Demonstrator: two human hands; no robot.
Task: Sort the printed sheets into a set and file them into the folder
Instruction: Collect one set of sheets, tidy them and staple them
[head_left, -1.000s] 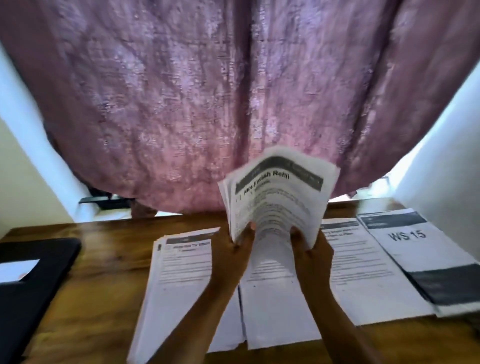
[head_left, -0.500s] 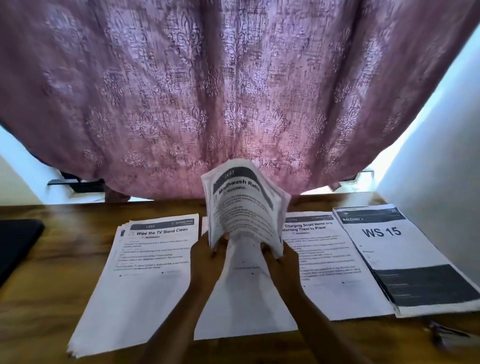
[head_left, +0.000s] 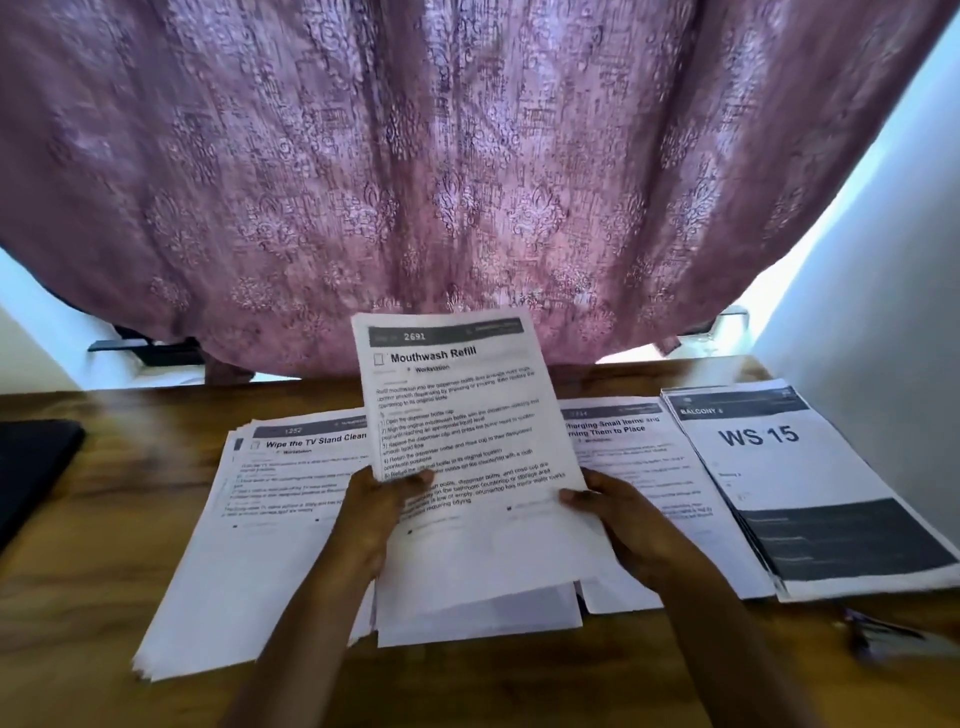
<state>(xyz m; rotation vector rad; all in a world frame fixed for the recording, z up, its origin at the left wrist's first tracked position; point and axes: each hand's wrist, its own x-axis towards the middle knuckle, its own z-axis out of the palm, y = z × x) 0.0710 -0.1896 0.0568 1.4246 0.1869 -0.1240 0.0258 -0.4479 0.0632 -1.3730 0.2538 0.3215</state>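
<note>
I hold a bundle of "Mouthwash Refill" sheets (head_left: 457, 405) with both hands, tilted up above the middle pile (head_left: 478, 608) on the wooden table. My left hand (head_left: 371, 525) grips its lower left edge with the thumb on the print. My right hand (head_left: 631, 519) pinches its lower right edge. To the left lies the "Wipe the TV Stand Clean" pile (head_left: 270, 519). To the right lie the "Charging Small Items" pile (head_left: 644, 457) and the "WS 15" pile (head_left: 779, 467). A black folder (head_left: 31, 467) rests at the far left edge, partly cut off.
A mauve patterned curtain (head_left: 467, 182) hangs right behind the table's (head_left: 104, 597) far edge. A white wall (head_left: 883, 312) closes the right side. A small blurred object (head_left: 883, 639) lies at the front right near the table edge.
The bundle was curled and upright between my hands; now it is spread flat and lower, facing me over the middle pile. The view has shifted right, so less of the folder shows.
</note>
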